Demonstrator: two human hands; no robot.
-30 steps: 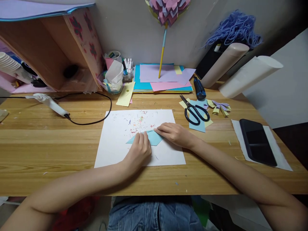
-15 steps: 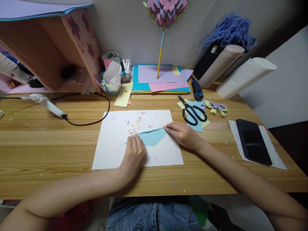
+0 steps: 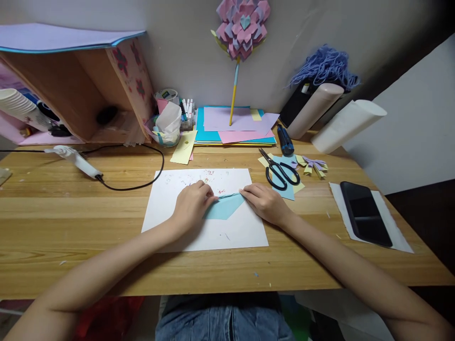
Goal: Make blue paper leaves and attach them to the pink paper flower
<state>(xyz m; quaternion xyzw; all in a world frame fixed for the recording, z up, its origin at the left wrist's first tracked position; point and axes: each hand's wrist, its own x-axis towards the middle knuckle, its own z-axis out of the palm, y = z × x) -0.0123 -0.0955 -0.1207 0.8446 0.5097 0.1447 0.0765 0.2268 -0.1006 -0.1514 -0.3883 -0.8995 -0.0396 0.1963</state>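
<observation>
A piece of light blue paper with a narrow fold along its far edge lies on a white sheet marked with coloured specks. My left hand is closed on the folded edge near its middle, covering the paper's left part. At the right end of the same edge, my right hand pinches the paper between thumb and fingers. Black-handled scissors rest on paper scraps just beyond my right hand.
Behind the white sheet stand a paper flower on a stem and a stack of coloured paper. A white glue gun with a black cord lies at left. A dark phone is at right, near paper rolls.
My left hand has moved up and right along the blue paper, from its left part to the folded edge. My right hand stays at the right end. The camera view has tilted up slightly.
</observation>
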